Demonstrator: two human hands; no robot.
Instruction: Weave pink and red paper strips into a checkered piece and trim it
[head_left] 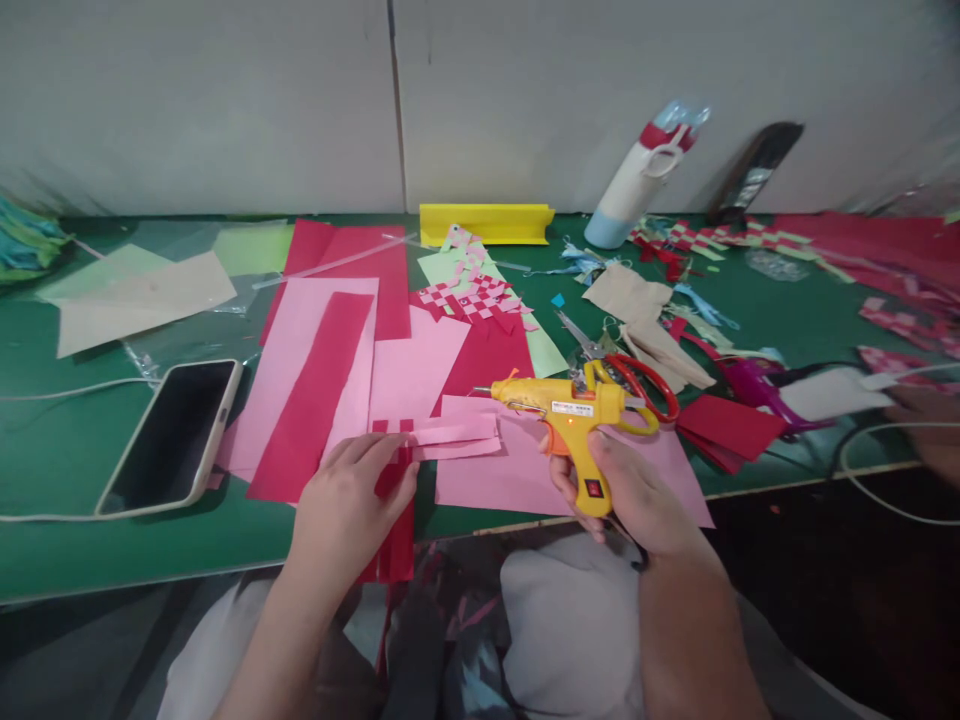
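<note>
My right hand [600, 480] is wrapped round the handle of a yellow glue gun [574, 405], its nozzle pointing left. Fingers of my left hand [356, 490] press on woven paper strips near the table's front edge. Pink strips [457, 435] stick out to the right from under those fingers, crossing dark red strips [396, 550] that hang over the edge. A large pink sheet [480, 485] lies below the glue gun. Left of the strips, a red piece [315, 400] rests on another pink sheet [281, 350].
A phone [171, 440] lies at the left. Red-handled scissors [645, 385] lie behind the glue gun. Woven pieces [480, 298], a yellow folded strip [486, 224] and a bottle [634, 190] are at the back. Another person's hand [926, 430] shows at the far right.
</note>
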